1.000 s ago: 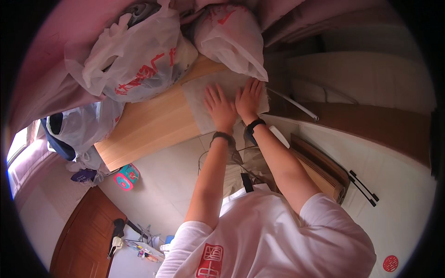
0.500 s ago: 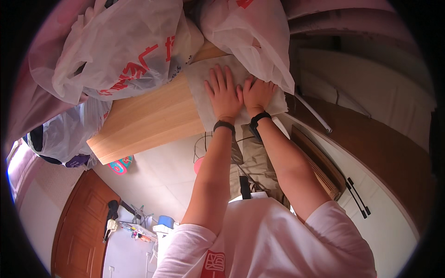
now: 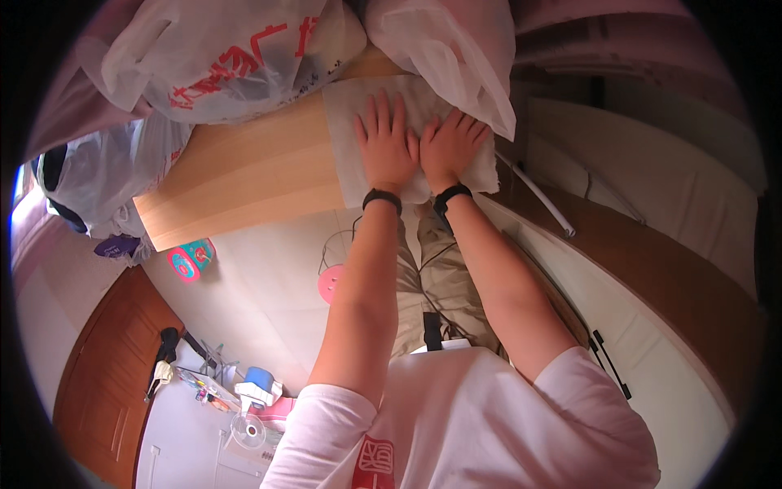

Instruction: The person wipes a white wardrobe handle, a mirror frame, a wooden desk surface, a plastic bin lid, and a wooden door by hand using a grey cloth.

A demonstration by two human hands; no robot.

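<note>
A light grey cloth (image 3: 346, 122) lies spread over the right part of a pale wooden board (image 3: 252, 167). My left hand (image 3: 387, 147) rests flat on the cloth, fingers spread and stretched toward the far edge. Beside it my right hand (image 3: 452, 151) also presses flat on the cloth, its fingers apart and angled to the right. The two thumbs nearly meet. A white plastic bag (image 3: 444, 57) hangs over the cloth's far right corner, close to my right fingertips. Neither hand holds anything.
A large white bag with red print (image 3: 236, 65) sits along the board's far side. Another filled bag (image 3: 110, 171) is at the left end. A white rod (image 3: 538, 196) juts out at right, near a brown ledge (image 3: 643, 236). Teal and pink slippers (image 3: 191, 259) lie on the floor.
The view has shifted, so the board and bags sit higher and more of the floor shows. My right hand's fingers are more stretched out and spread on the cloth.
</note>
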